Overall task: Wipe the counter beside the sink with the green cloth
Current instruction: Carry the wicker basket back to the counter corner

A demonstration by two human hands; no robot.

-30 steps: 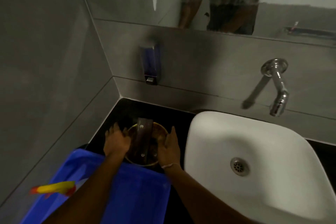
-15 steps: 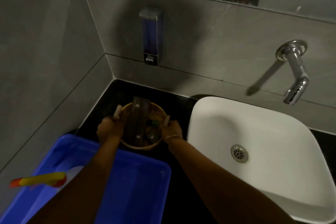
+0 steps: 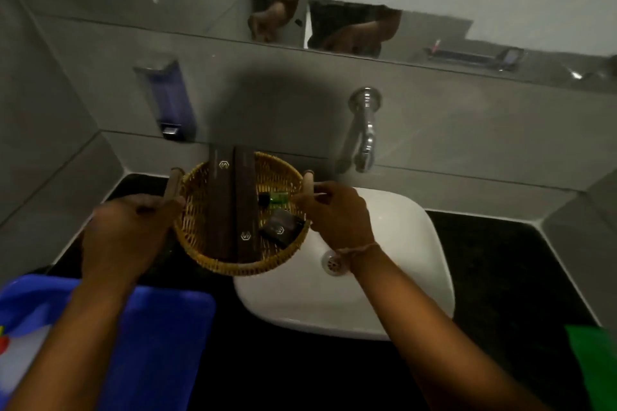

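Note:
I hold a round wicker basket (image 3: 200, 200) in the air by its two wooden handles, partly over the white sink (image 3: 394, 277). My left hand (image 3: 127, 230) grips the left handle and my right hand (image 3: 337, 213) grips the right one. Inside the basket lie dark brown boxes (image 3: 230, 203), a small green bottle (image 3: 278, 198) and a small dark packet. The green cloth (image 3: 594, 367) lies on the black counter (image 3: 494, 260) at the far right edge of the head view. The counter left of the sink (image 3: 140, 185) is dark and mostly hidden by my left arm.
A blue plastic tub (image 3: 160, 327) sits at the lower left on the counter. A chrome tap (image 3: 364, 133) sticks out of the grey tiled wall over the sink. A soap dispenser (image 3: 167, 100) is fixed to the wall on the left. A mirror runs above.
The basket has come up off the left counter and moved to the right, now over the sink's left edge. Both hands went with it. The view has swung right, showing the green cloth.

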